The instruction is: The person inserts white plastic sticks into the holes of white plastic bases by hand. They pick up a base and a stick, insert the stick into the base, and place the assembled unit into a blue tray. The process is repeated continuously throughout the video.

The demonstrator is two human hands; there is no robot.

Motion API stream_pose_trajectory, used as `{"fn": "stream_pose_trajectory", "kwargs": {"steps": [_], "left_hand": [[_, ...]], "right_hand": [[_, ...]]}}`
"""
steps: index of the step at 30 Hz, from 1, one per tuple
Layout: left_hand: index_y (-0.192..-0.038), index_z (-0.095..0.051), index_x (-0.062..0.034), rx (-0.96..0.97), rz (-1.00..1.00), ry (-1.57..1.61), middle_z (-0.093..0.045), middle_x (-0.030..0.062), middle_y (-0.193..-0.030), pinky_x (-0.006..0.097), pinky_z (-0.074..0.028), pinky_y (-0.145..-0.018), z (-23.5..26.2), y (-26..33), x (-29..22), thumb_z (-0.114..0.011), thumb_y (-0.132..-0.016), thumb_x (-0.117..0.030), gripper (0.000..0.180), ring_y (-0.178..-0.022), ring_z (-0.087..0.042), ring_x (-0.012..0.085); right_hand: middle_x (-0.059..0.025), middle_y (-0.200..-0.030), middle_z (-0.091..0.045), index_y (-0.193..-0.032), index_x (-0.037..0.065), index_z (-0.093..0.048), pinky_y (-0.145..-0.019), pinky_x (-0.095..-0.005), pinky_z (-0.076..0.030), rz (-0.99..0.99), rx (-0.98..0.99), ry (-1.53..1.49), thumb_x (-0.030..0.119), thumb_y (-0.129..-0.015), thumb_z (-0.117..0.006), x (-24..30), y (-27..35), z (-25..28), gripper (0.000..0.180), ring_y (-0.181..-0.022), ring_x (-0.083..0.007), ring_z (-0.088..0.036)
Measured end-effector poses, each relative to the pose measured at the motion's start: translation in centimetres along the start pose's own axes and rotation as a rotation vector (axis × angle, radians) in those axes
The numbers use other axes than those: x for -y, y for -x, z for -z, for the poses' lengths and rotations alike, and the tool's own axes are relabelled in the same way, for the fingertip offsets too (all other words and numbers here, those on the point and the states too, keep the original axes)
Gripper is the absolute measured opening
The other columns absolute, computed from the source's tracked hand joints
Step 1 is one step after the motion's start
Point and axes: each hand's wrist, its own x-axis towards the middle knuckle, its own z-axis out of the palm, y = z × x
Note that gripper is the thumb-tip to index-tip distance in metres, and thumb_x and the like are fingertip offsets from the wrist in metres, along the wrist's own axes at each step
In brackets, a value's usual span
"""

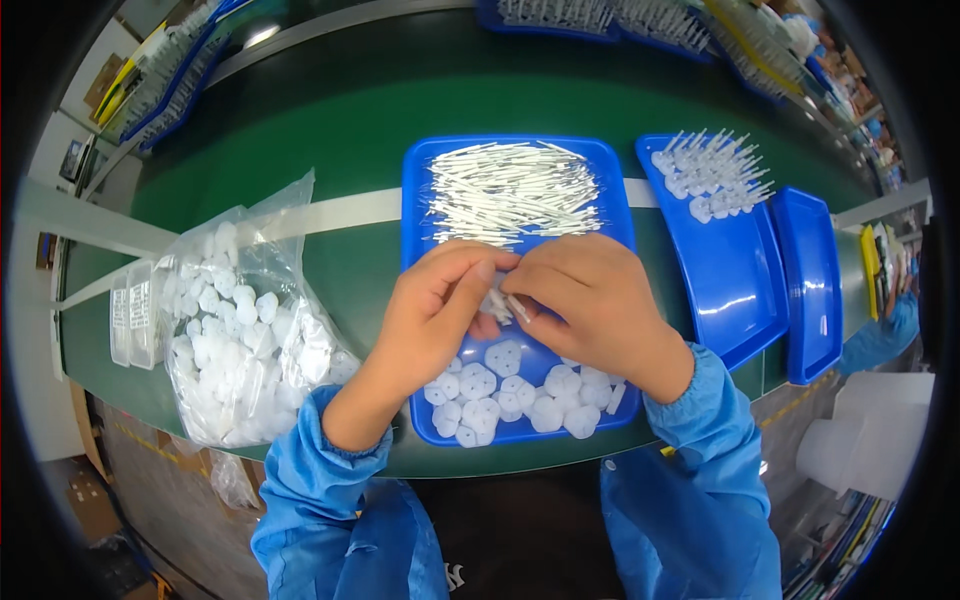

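Note:
My left hand point(425, 305) and my right hand point(595, 300) meet above the middle of a blue tray point(411, 215), fingertips nearly touching. Between my left fingers is a small whitish translucent piece point(497, 303), largely hidden, so its kind is unclear. My right thumb and fingers pinch a thin white stick point(518, 308), its end showing below them. Beyond my hands, many slim white sticks point(512, 190) lie heaped in the tray's far half. Flower-shaped white plastic discs point(480, 415), each with small holes, lie loosely in the near half, below my wrists.
A clear plastic bag of white discs point(235, 340) rests at left beside clear plastic boxes point(135, 315). To the right, a blue tray point(735, 300) carries discs with upright sticks point(715, 170), next to another blue tray point(812, 290). More filled trays point(555, 18) stand along the back.

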Motion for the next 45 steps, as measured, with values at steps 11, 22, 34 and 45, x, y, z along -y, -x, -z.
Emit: {"fn": "stream_pose_trajectory", "kwargs": {"steps": [11,22,34,45], "left_hand": [[-0.114,-0.079,-0.0146,0.159,-0.243,-0.876,-0.076,0.0009,-0.104,0.037,-0.058,-0.067,-0.4,0.1,0.2,-0.08,-0.089,-0.01,0.025,-0.08,-0.072,0.0246],[-0.111,-0.082,-0.0049,-0.002,-0.423,-0.687,-0.078,0.0096,-0.097,0.031,-0.056,-0.061,1.3,2.5,1.4,-0.08,-0.088,0.002,0.024,-0.066,-0.069,0.0199],[-0.104,-0.084,-0.0098,-0.038,-0.524,-0.749,-0.078,0.0001,-0.087,0.032,-0.047,-0.067,-0.1,3.3,2.1,-0.08,-0.086,0.002,0.022,-0.061,-0.065,0.0147],[-0.107,-0.082,-0.0043,-0.027,-0.54,-0.784,-0.077,0.006,-0.085,0.033,-0.051,-0.067,-0.6,3.1,1.7,-0.077,-0.089,0.003,0.019,-0.066,-0.068,0.0185]], "right_hand": [[-0.0035,-0.091,-0.072,-0.095,0.012,-0.072,-0.078,-0.0429,-0.057,-0.247,0.29,-0.052,0.015,-0.086,-0.079,-0.8,3.2,0.2,0.013,-0.089,-0.0283,-0.072],[-0.0042,-0.095,-0.078,-0.096,0.013,-0.077,-0.075,-0.0412,-0.057,-0.413,-0.084,0.049,0.014,-0.086,-0.081,-2.2,6.8,5.1,0.011,-0.083,-0.0256,-0.076],[-0.0075,-0.091,-0.08,-0.105,0.01,-0.078,-0.075,-0.0447,-0.062,-0.988,-0.067,0.357,0.022,-0.096,-0.076,-7.1,11.1,9.4,0.015,-0.084,-0.0307,-0.078],[-0.0065,-0.092,-0.074,-0.091,0.011,-0.076,-0.079,-0.0406,-0.057,-0.113,-0.03,0.43,0.013,-0.087,-0.076,-1.5,6.2,4.5,0.004,-0.092,-0.0271,-0.074]]}}
